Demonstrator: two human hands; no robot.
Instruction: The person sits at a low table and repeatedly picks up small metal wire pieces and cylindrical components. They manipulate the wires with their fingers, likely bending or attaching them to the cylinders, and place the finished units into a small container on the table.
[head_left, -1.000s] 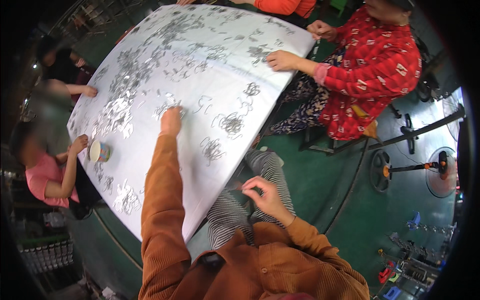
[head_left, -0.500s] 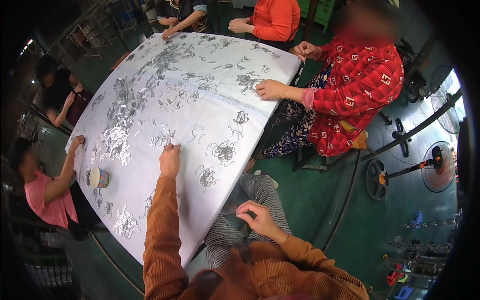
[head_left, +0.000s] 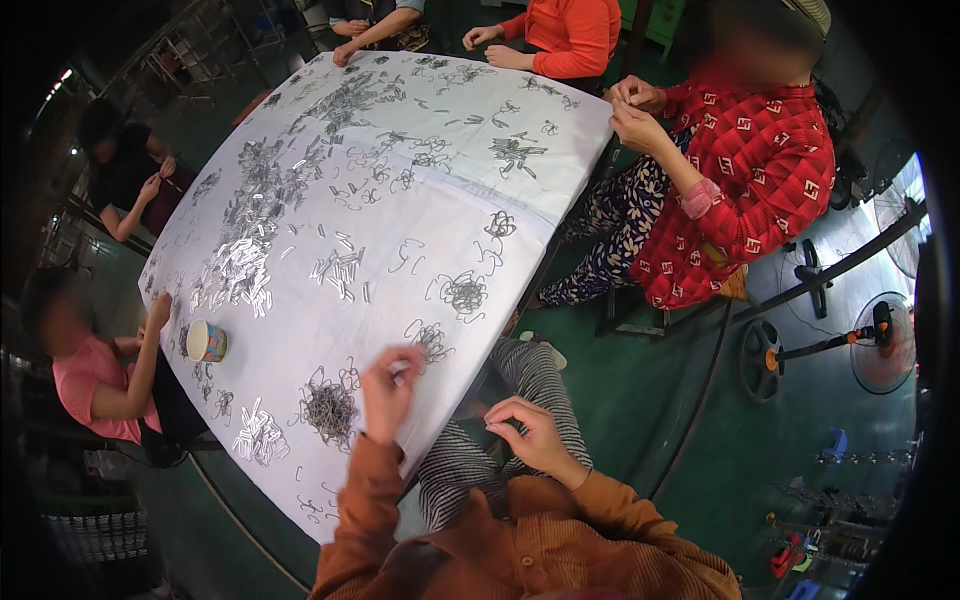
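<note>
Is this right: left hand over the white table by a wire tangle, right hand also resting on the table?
Not quite. The head view shows the left hand over the table near a wire tangle, but the right hand is off the table, held above the lap.

Paper cup (head_left: 207, 341); floor fans (head_left: 880, 340); red-jacketed co-worker (head_left: 755, 190)

Wire tangles (head_left: 330, 408) beside bare cloth (head_left: 400, 215)

Workshop: parts-strewn table (head_left: 420, 210), co-workers
</note>
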